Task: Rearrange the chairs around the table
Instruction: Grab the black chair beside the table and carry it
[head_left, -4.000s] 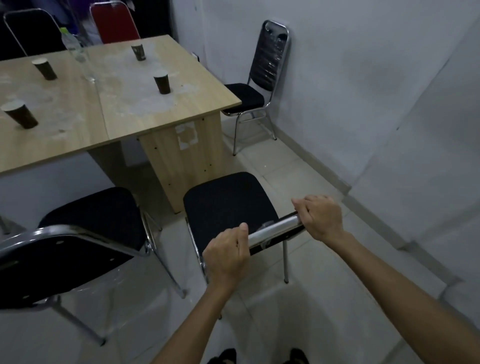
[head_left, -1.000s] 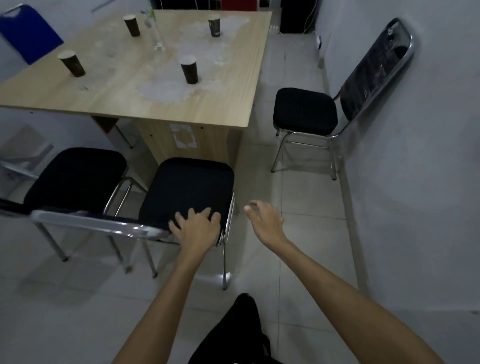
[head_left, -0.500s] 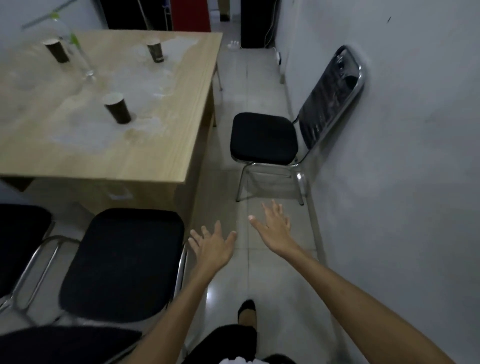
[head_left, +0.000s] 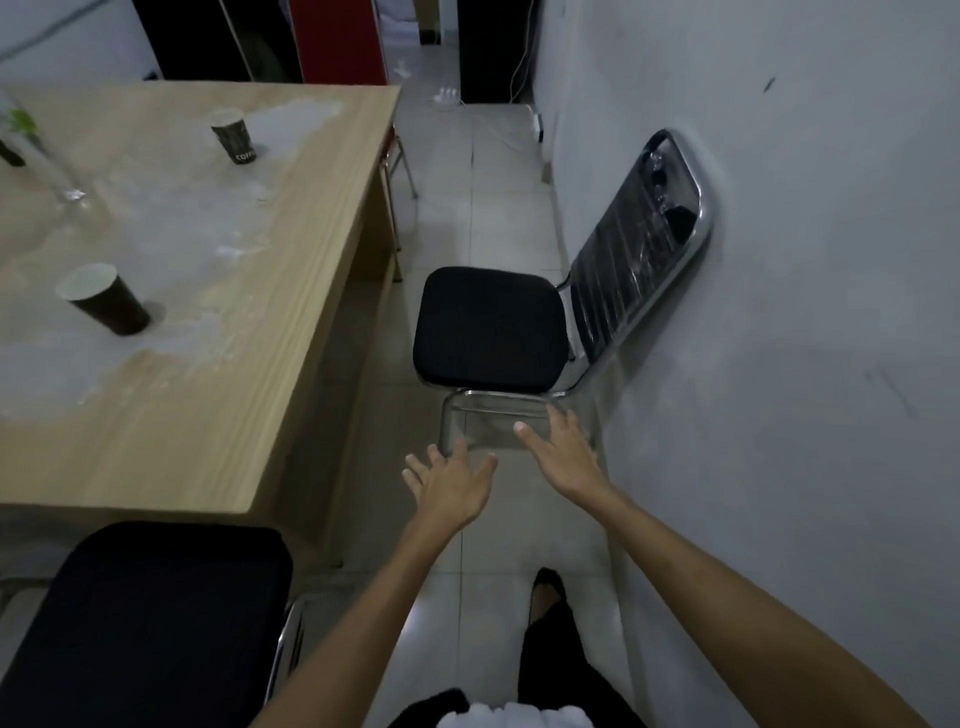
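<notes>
A black-seated chair with a chrome frame (head_left: 488, 325) stands against the right wall, its plastic-wrapped backrest (head_left: 641, 241) leaning on the wall. The wooden table (head_left: 218, 322) fills the left of the view. Another black chair seat (head_left: 150, 618) sits tucked at the table's near end, bottom left. My left hand (head_left: 449, 486) and my right hand (head_left: 563, 454) are stretched forward with fingers spread, just short of the wall chair's front legs. Neither hand touches anything.
Two dark paper cups (head_left: 106, 301) (head_left: 234, 135) and a clear bottle (head_left: 49, 166) stand on the table. A tiled aisle (head_left: 467, 176) runs between table and wall toward a dark doorway with cables on the floor. My foot (head_left: 545, 587) is on the tiles below.
I let go of the chair at the table's near end and turned right. Both open hands have moved forward toward the chair by the wall, which now appears closer.
</notes>
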